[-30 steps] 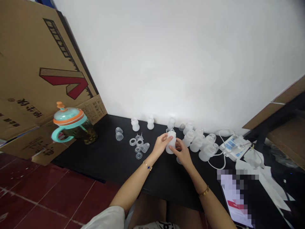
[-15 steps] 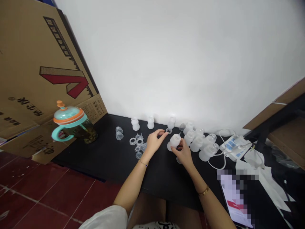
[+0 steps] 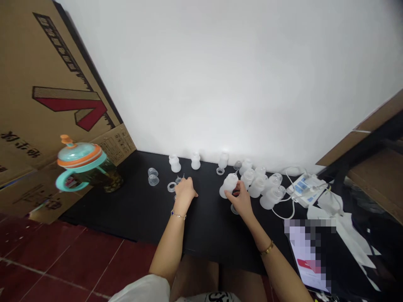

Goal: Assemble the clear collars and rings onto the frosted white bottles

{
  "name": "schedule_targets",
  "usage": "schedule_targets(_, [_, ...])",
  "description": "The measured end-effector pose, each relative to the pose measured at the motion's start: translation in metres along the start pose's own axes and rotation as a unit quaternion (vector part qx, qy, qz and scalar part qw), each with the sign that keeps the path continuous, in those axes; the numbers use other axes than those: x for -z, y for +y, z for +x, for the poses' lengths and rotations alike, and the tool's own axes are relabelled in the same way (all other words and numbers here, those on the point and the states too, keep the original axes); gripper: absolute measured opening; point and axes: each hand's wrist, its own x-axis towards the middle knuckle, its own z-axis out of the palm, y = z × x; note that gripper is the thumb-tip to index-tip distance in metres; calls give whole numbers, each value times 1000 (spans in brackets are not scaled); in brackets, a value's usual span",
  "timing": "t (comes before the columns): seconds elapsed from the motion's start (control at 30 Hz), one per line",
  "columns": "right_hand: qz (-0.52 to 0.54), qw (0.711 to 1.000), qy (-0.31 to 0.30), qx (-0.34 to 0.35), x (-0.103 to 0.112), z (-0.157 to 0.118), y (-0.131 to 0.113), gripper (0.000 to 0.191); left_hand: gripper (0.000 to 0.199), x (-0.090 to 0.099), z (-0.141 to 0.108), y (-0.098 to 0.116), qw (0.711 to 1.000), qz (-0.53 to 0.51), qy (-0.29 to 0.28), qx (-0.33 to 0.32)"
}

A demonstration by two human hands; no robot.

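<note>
My right hand is closed around a frosted white baby bottle, tilted a little at the table's middle right. Just under that hand, a clear dome cap partly shows. My left hand hovers over a small group of bottle parts, its thumb stretched away from the fingers; the fingertips are mostly hidden behind the hand. Beside it lie a collar ring and clear teats. Another ring rests in front of a bottle by the wall.
Two bottles stand near the wall, with clear caps to their left. Several capped bottles crowd the right, beside a white power strip, cables and a phone. A jug stands left, by a cardboard box.
My left hand has moved left, away from the ring by the back bottle, to the loose parts. My right hand keeps the bottle, now more tilted. The view has shifted slightly.
</note>
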Motion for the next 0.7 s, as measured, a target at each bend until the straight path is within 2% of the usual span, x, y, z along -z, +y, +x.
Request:
schedule_targets(0.17, [-2, 1000, -13, -2, 1, -2, -4, 48, 43, -2, 0, 1, 1000, -10, 9, -8])
schedule_targets(0.27, [-9, 1000, -14, 1, 1, -3, -7, 47, 39, 0, -3, 3, 995, -72, 57, -35])
schedule_targets(0.33, [-10, 1000, -16, 4, 1, -3, -9, 45, 36, 3, -4, 6, 979, -158, 105, -72])
schedule_targets(0.4, [-9, 1000, -19, 7, 1, -4, -11, 42, 34, 5, -5, 11, 941, -280, 148, -117])
schedule_targets(0.5, [0, 999, -34, 12, 2, -6, -15, 37, 31, 6, -5, 18, 849, -474, 179, -152])
schedule_targets(0.6, [5, 998, -52, 19, 1, -8, -17, 36, 36, 4, -1, 22, 766, -602, 175, -142])
schedule_targets(0.7, [-12, 997, -58, 39, 0, -9, -17, 38, 44, 4, 2, 21, 713, -676, 147, -116])
